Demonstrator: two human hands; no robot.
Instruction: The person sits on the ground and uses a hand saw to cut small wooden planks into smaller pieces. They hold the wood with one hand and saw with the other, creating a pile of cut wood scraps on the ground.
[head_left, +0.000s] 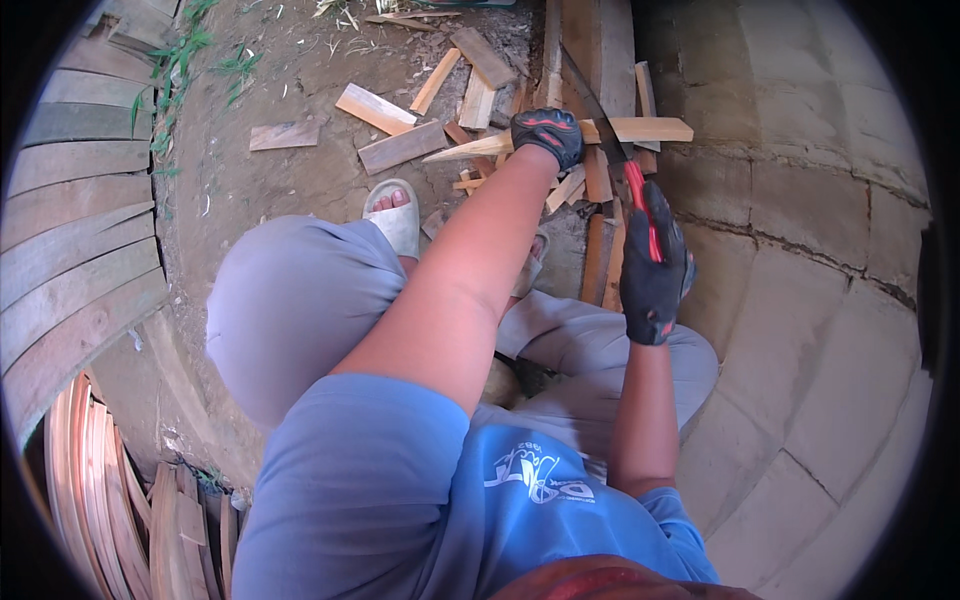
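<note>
My left hand (548, 136), in a black glove with red marks, is closed around a pale wooden strip (652, 129). The strip lies crosswise over the boards, its pointed end on the left and its squared end on the right. My right hand (655, 265), gloved the same way, grips the red handle of a handsaw (635, 185). The saw's dark blade slants up and to the left, crossing the strip just right of my left hand. Whether its teeth have cut into the wood cannot be made out.
Long boards (615, 50) run away from me under the strip. Several wood offcuts (375, 108) lie on the dirt to the left. Stacked planks (90, 180) line the far left. A wall of large grey blocks (760, 330) stands at the right. My sandalled foot (395, 215) is near the offcuts.
</note>
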